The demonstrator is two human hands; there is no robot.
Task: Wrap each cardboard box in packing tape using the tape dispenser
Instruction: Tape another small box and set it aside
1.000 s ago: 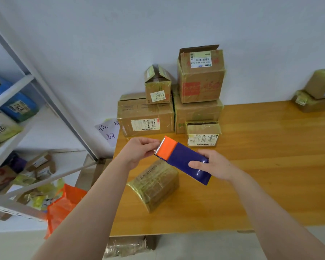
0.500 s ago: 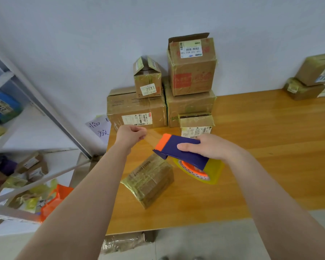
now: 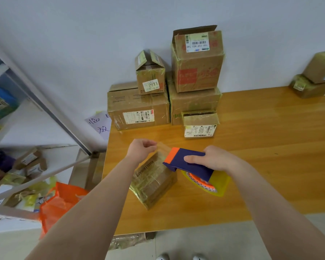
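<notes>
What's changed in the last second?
The left hand, pinching the tape, and the dispenser have drawn apart, so a strip stretches between them. The right hand has tilted the dispenser, showing its roll beneath. The box lies where it was.

both bare forearms rise from the lower corners of the view and converge over the left part of the table (image 3: 270, 147). the left forearm crosses by the near left corner, the right one over the near edge. the left hand (image 3: 142, 150) has its back toward the camera, fingers curled inward, pinching the free end of the tape strip (image 3: 162, 147) at the fingertips. the right hand (image 3: 212, 158) sits just to its right and slightly nearer, knuckles up, gripping the tape dispenser (image 3: 188, 163); one digit lies flat along its near face pointing left, the others curl over the far side. the hands are near each other, not touching.
</notes>
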